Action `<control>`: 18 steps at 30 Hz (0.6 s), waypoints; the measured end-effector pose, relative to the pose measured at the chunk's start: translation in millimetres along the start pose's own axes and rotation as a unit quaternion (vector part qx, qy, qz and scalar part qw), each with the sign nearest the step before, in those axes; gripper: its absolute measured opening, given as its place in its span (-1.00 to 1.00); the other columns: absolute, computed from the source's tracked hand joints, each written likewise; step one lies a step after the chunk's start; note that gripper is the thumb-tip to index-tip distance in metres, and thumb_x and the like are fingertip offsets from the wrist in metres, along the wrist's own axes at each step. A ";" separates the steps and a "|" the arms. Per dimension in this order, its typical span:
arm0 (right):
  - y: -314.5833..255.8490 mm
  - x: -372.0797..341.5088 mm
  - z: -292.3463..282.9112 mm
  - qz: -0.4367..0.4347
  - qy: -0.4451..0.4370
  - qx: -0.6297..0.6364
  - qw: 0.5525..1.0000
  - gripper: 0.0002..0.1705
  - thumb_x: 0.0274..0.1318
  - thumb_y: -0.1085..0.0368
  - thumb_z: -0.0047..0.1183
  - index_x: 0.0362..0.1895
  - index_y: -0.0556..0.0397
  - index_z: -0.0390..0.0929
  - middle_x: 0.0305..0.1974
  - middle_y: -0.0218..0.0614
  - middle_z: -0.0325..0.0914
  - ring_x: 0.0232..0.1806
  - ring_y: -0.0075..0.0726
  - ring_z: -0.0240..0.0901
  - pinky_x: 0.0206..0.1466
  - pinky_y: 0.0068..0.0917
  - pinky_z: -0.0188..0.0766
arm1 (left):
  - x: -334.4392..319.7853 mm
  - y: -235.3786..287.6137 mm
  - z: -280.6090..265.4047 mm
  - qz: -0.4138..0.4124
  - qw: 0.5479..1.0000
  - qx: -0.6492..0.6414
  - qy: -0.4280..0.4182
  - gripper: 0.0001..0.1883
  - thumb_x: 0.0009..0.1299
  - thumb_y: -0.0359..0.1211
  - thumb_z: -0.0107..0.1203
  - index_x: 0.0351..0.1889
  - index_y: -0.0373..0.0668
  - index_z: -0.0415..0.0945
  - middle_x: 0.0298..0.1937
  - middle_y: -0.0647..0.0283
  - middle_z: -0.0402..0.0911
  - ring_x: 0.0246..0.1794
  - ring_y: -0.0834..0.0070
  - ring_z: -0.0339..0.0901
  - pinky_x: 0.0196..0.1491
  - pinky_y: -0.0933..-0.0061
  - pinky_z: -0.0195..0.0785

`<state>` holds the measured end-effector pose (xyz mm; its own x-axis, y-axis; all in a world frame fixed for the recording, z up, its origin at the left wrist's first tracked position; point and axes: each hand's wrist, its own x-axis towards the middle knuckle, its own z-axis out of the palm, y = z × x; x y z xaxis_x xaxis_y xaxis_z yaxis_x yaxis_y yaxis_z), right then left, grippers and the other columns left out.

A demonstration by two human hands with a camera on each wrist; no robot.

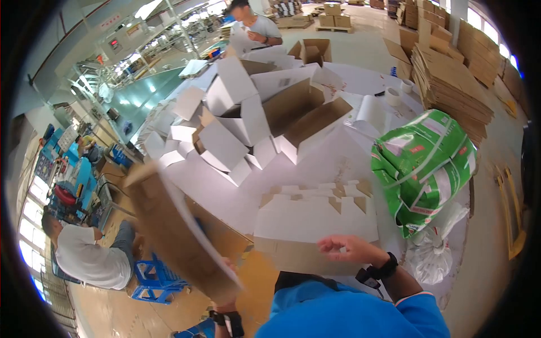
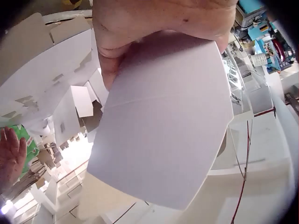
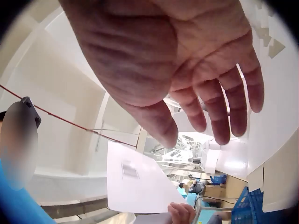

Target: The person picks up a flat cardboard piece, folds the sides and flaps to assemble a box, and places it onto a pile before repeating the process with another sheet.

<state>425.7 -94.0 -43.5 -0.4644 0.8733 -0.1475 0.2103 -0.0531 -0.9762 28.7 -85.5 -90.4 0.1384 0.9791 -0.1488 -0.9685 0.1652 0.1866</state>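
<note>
My left hand (image 2: 163, 23) grips a cardboard box (image 1: 172, 231) at its end, holding it tilted over the table's left edge; it is blurred in the head view. White shows on the box's outer face in the left wrist view, brown on the side turned up in the head view. My right hand (image 1: 348, 249) holds nothing, its fingers loosely extended and spread in the right wrist view. Below and beside it, flat white-and-brown carton blanks (image 1: 315, 219) with notched flaps lie at the table's near edge.
White folded boxes (image 1: 228, 141) are heaped on the white table (image 1: 332, 163). A green bag (image 1: 425, 163) and a clear plastic bag (image 1: 431, 256) stand right. Flat brown cardboard (image 1: 451, 84) is stacked beyond. One person sits at left near a blue stool (image 1: 158, 279); another stands behind the table.
</note>
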 end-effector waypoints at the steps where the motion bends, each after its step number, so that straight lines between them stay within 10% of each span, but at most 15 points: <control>1: -7.9 2.6 3.7 -0.007 -0.016 -0.054 0.998 -0.48 0.19 0.19 0.06 0.22 0.06 0.35 -0.01 -0.33 0.55 0.04 -0.38 0.46 0.07 -0.39 0.35 | -10.9 3.0 -13.6 -0.005 0.971 -0.232 0.057 -0.45 0.37 -0.02 0.01 0.18 -0.19 0.32 0.08 0.07 0.41 0.10 0.21 0.37 0.17 0.22 0.30; 3: -10.9 6.4 10.4 -0.009 -0.042 -0.080 0.996 -0.48 0.18 0.17 0.07 0.18 0.13 0.38 0.00 -0.16 0.55 0.05 -0.26 0.47 0.11 -0.38 0.35 | -20.3 3.7 -18.7 0.026 0.948 -0.302 0.100 -0.43 0.40 0.01 -0.07 0.20 -0.22 0.31 0.16 0.06 0.40 0.13 0.20 0.38 0.17 0.20 0.32; 5: -8.8 6.8 14.5 -0.012 -0.063 -0.101 0.993 -0.46 0.16 0.13 0.08 0.15 0.18 0.40 0.00 -0.05 0.54 0.06 -0.17 0.48 0.13 -0.37 0.35 | -16.8 -4.7 -3.8 0.104 0.991 0.016 0.083 -0.42 0.41 0.01 -0.11 0.22 -0.23 0.30 0.19 0.06 0.39 0.15 0.20 0.38 0.17 0.18 0.32; 7: -4.5 5.1 17.1 -0.017 -0.081 -0.117 0.990 -0.44 0.15 0.09 0.09 0.14 0.19 0.40 0.00 -0.03 0.54 0.06 -0.11 0.48 0.13 -0.35 0.35 | -9.9 -11.5 18.2 0.172 0.926 0.330 0.067 -0.40 0.42 0.02 -0.16 0.24 -0.23 0.30 0.22 0.06 0.39 0.16 0.19 0.39 0.18 0.16 0.32; 9: 0.9 0.7 20.7 -0.014 -0.066 -0.157 0.985 -0.41 0.14 0.06 0.09 0.14 0.20 0.40 -0.01 -0.02 0.54 0.05 -0.08 0.48 0.12 -0.33 0.36 | -9.4 -10.1 41.4 0.157 0.920 0.353 0.059 -0.40 0.42 0.01 -0.20 0.24 -0.24 0.30 0.22 0.07 0.40 0.16 0.19 0.41 0.17 0.14 0.33; 11: 8.2 -4.8 22.1 -0.002 -0.063 -0.185 0.981 -0.40 0.13 0.04 0.09 0.14 0.20 0.40 -0.01 -0.02 0.54 0.04 -0.06 0.48 0.10 -0.31 0.36 | -15.8 -8.0 62.9 0.064 0.993 0.084 0.051 -0.42 0.42 -0.01 -0.24 0.22 -0.24 0.32 0.20 0.10 0.43 0.14 0.19 0.44 0.14 0.12 0.36; 18: 32.8 -22.7 14.7 0.031 -0.032 -0.221 0.974 -0.47 0.10 0.13 0.15 0.10 0.15 0.44 -0.04 -0.06 0.55 0.02 -0.09 0.49 0.08 -0.33 0.39 | -1.3 28.6 78.7 0.151 0.979 0.128 0.040 -0.47 0.45 -0.01 -0.23 0.20 -0.19 0.33 0.16 0.17 0.47 0.08 0.24 0.50 0.03 0.15 0.47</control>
<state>430.5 -122.7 -74.5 -0.4884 0.8425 -0.2274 0.5828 0.1210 -0.8036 17.2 -72.7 -8.4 -0.1722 0.9773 -0.1237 -0.8778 -0.0952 0.4695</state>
